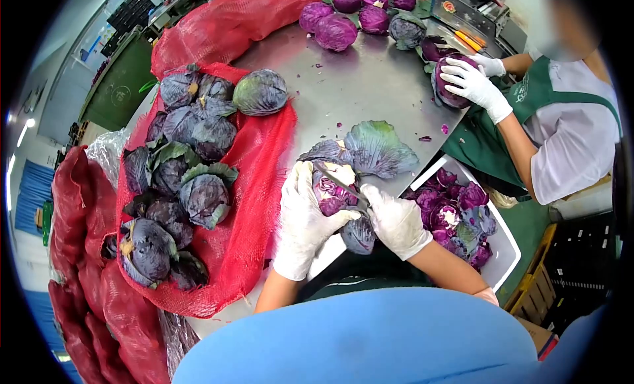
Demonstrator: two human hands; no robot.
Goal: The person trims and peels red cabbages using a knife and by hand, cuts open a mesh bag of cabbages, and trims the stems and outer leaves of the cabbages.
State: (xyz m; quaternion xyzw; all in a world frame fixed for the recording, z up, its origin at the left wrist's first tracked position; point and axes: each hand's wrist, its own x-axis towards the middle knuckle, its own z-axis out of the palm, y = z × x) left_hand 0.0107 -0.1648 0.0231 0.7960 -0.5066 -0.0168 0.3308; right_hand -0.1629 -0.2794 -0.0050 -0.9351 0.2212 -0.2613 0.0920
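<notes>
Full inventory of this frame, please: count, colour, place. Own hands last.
metal table: one, silver, centre
open mesh bag: one, red, table's left side
untrimmed cabbages: roughly a dozen, mostly dark purple-grey, on open mesh bag
full mesh bags: several, red, left edge and table's far end
bright cabbages: several, purple, table's far end
large leaf: one, green-purple, beyond the hands
white tub: one, white, right of the hands, holding purple cabbage
green bin: one, green, upper left
black crates: several, black, lower right
co-worker: one, green apron, right, holding a purple cabbage
held cabbage: one, purple-white, left hand
knife: one, greyish, right hand
left hand: one, white glove, lower centre
right hand: one, white glove, lower centre
</notes>
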